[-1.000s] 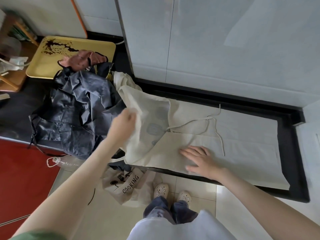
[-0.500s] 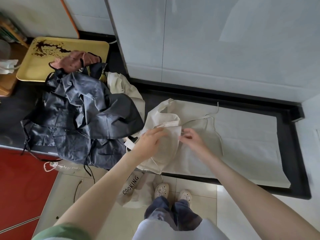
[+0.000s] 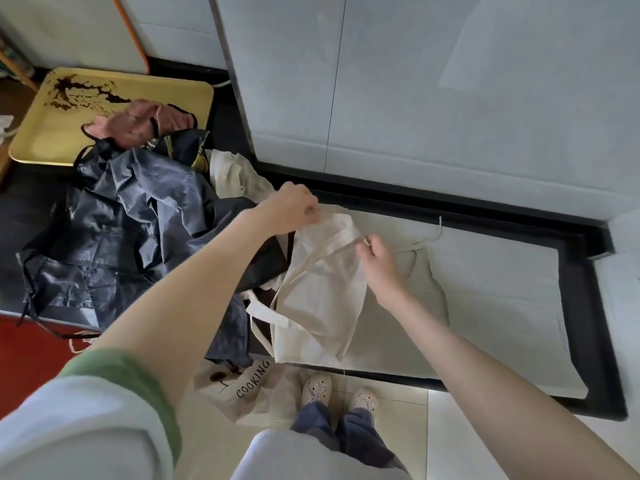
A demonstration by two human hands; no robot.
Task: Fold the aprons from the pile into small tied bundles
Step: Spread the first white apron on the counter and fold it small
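Observation:
A cream apron (image 3: 485, 292) lies spread flat on the black counter (image 3: 585, 306), its ties trailing toward the back. Its left part (image 3: 322, 289) is folded over toward the middle. My left hand (image 3: 291, 211) pinches the upper edge of that folded part, and my right hand (image 3: 377, 258) pinches its right corner by a tie. A pile of dark blue aprons (image 3: 114, 230) sits to the left, with a pink apron (image 3: 135, 123) on top at the back. Another cream apron (image 3: 232, 171) shows behind the pile.
A yellow tray (image 3: 62, 133) with dark stains lies at the back left. A cream cloth printed "COOKING" (image 3: 252, 379) hangs over the counter's front edge above my feet. A pale wall rises just behind the counter. A red cabinet front (image 3: 31, 355) is at the lower left.
My left hand carried the apron's left part over to the right and folded it onto the flat part. My right hand left the cloth it was pressing and took hold of the folded corner.

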